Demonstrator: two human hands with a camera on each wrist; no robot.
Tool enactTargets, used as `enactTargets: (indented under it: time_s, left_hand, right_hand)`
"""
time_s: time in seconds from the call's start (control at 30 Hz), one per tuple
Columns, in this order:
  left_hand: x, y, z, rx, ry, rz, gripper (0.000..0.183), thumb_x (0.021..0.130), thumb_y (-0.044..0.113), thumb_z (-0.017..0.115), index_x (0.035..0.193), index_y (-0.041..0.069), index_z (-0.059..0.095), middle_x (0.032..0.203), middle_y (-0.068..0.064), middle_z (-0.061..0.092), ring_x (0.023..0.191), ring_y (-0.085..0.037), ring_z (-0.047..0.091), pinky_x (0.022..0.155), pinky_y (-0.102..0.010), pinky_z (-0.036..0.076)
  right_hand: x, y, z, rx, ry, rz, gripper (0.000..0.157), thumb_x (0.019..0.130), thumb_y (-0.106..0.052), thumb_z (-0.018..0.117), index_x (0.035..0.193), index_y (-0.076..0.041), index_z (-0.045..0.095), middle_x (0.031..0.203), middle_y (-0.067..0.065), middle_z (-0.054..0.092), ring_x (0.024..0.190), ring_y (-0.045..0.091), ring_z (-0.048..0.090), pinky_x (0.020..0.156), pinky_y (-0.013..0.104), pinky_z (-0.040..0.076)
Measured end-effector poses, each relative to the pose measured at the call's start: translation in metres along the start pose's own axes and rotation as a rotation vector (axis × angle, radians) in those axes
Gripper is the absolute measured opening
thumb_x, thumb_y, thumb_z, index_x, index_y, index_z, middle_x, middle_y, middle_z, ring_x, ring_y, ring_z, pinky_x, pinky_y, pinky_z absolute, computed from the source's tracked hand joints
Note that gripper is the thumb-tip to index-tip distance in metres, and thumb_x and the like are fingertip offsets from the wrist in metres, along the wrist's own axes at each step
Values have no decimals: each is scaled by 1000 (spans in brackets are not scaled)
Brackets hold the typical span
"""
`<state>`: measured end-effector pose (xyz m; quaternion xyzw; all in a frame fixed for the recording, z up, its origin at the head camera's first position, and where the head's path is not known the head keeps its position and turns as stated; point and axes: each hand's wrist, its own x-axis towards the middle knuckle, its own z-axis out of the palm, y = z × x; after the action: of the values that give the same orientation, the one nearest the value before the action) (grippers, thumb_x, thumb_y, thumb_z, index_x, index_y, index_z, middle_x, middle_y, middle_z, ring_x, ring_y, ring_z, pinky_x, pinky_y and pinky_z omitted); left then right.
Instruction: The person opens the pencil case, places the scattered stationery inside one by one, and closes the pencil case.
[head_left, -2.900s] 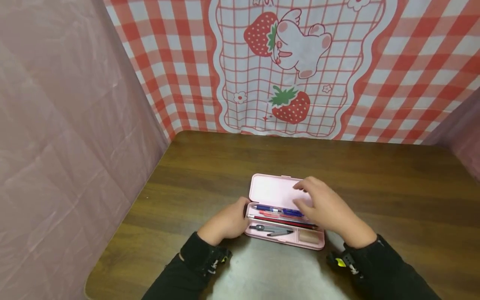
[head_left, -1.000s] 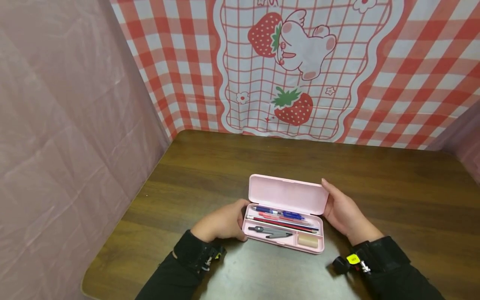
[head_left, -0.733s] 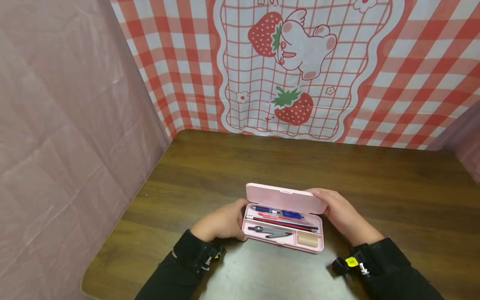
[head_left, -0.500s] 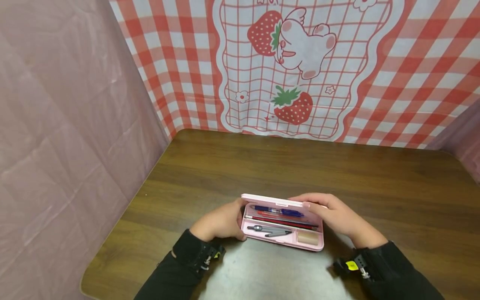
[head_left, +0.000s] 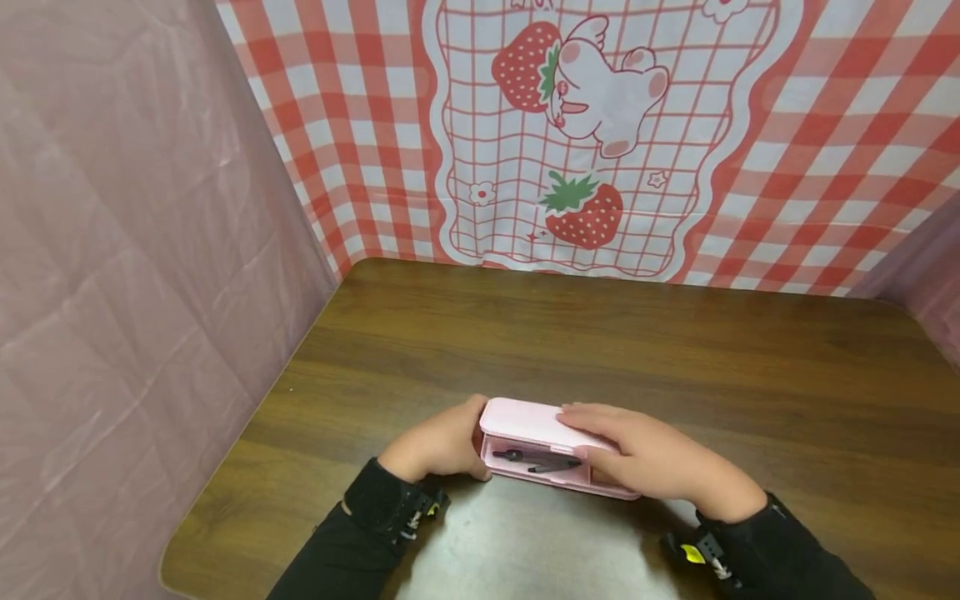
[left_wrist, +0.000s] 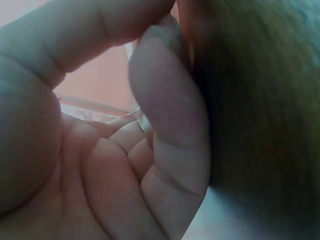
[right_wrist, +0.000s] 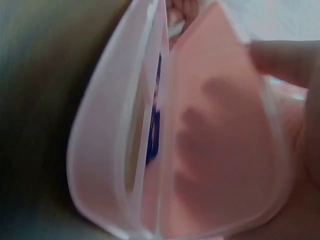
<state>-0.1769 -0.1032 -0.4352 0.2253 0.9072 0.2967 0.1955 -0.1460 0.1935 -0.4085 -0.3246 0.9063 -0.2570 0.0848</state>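
A pink pencil case [head_left: 501,472] lies on the table with its lid [head_left: 517,419] swung forward, leaving a gap along the front. Through that gap a grey drawing compass [head_left: 513,456] shows. My left hand [head_left: 438,442] grips the case's left end, thumb at the front corner and fingers behind. My right hand [head_left: 652,454] holds the lid's right part, fingers laid over the top and thumb at its front edge. In the right wrist view a blue pen [right_wrist: 154,132] shows inside, and finger shadows show through the lid. The pencils are hidden under the lid.
The brown wooden table [head_left: 420,333] has a rounded left corner. Behind it hangs a red-and-white checked cloth [head_left: 360,133] with strawberry prints. A pink curtain [head_left: 135,292] hangs along the left side.
My right hand has moved from above the case to the lid and swung it from leaning back to tilted forward over the contents. The left hand stays at the left end.
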Motion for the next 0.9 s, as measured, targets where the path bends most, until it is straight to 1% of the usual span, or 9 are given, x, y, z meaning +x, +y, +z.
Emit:
enactTargets:
  time_s: [0.07,0.17,0.27,0.33,0.37,0.47,0.57,0.7,0.9]
  left_hand:
    - [2,0,0,1,-9,10,82,61,15,87,131,5,44,120,-8,57,100,-16,55,88,-35,47]
    - [4,0,0,7,-18,16,82,60,14,86,130,4,45,120,-8,58,98,-16,56,87,-34,47]
    - [4,2,-1,16,-15,-5,82,60,14,86,130,4,45,120,-9,59,98,-16,56,88,-34,47]
    - [3,2,-1,23,-15,-25,83,62,15,86,132,4,44,120,-9,59,99,-16,56,89,-34,47]
    - [3,2,-1,28,-16,-33,83,62,16,86,133,4,43,121,-10,59,99,-17,56,90,-35,46]
    - [1,3,-1,33,-23,-53,84,64,17,86,135,4,42,122,-10,58,100,-16,55,92,-35,46]
    - [1,3,-1,32,-29,-60,85,65,17,86,135,4,41,123,-10,58,100,-16,55,93,-36,46]
    - [2,1,0,36,-24,-54,84,65,17,85,135,4,42,122,-10,58,99,-16,55,92,-36,46]
    - [1,0,2,46,-16,-39,83,64,17,85,134,4,42,120,-9,59,97,-16,55,90,-35,47]
  right_hand:
    - [0,-6,3,-85,-29,-11,52,95,-46,58,142,-23,53,147,0,48,133,23,44,102,50,41]
    - [1,-14,6,-218,-13,-43,54,87,-43,70,135,-22,60,140,2,54,126,22,49,99,45,45]
    - [3,-22,10,-331,20,-59,54,80,-41,78,129,-22,66,113,-1,61,99,18,55,84,37,48]
    - [4,-26,12,-372,16,-56,55,78,-38,80,128,-21,67,94,-5,55,82,13,49,74,34,45]
    - [4,-28,14,-388,9,-51,55,77,-37,80,128,-20,66,88,-7,52,78,12,47,72,33,44]
    - [5,-32,18,-399,-8,-62,53,80,-27,78,129,-14,65,81,-9,54,73,10,50,72,35,47]
    - [5,-35,23,-401,-4,-63,51,82,-23,75,131,-12,62,85,-6,62,80,12,58,77,38,50]
    - [6,-37,27,-404,-14,-41,53,84,-22,72,134,-11,60,91,-4,66,85,15,61,79,39,51]
    - [7,-38,30,-419,-24,-38,56,81,-15,72,135,-8,58,76,-8,58,70,12,56,70,35,49]
